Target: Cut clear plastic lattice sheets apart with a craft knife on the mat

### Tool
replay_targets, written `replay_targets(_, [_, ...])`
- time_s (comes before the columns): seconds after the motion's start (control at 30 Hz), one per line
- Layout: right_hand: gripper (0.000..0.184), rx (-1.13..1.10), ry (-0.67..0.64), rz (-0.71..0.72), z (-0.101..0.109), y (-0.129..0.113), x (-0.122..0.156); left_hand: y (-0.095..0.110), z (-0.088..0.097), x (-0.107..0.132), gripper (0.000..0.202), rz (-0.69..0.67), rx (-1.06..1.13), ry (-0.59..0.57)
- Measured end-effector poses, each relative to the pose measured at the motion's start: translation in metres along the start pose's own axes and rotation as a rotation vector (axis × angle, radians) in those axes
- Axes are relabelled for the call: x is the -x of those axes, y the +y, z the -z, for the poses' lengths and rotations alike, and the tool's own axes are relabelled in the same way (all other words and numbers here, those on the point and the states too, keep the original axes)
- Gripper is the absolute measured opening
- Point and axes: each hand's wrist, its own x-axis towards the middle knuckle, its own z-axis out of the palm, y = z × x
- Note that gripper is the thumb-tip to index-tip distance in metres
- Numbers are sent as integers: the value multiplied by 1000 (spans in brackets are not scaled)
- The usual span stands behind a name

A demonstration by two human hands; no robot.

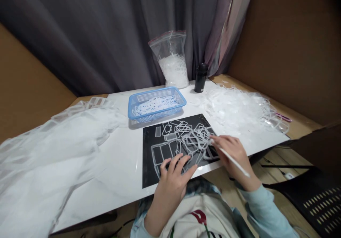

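My left hand [173, 177] lies with its fingers spread on the near part of a black mat [147, 176]. Its fingertips touch a clear plastic sheet [162, 156] divided into rectangular frames. Between the fingers of my right hand [236, 156] is a slim white pen-like stick [233, 160], slanting down toward me at its rear end. The stick's front end is hard to make out by the fingertips, at the mat's right side. A tangle of thin translucent rectangular frames [197, 137] covers the mat's middle and right, close to both hands.
A blue basket [130, 105] holding many white frames stands behind the mat. Farther back are a zip bag [174, 67] of similar pieces and a black tumbler [200, 78]. Translucent sheets [58, 149] are heaped at left; loose plastic pieces [237, 106] are piled at right.
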Motion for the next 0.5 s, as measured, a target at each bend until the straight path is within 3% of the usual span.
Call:
replay_targets(0.2, [17,98,611,-308,15,18,-25,0,0,0,48,12,16,13])
replay_targets(0.3, [14,18,770,-385,13,12,-29,0,-1,1,48,10,4,20])
replay_targets(0.37, [14,-65,673,-381,9,6,-29,0,-1,2,47,5,-25,34])
replay_targets(0.5, [18,-304,230,-343,-1,-3,-26,1,-1,3,47,12,-67,81])
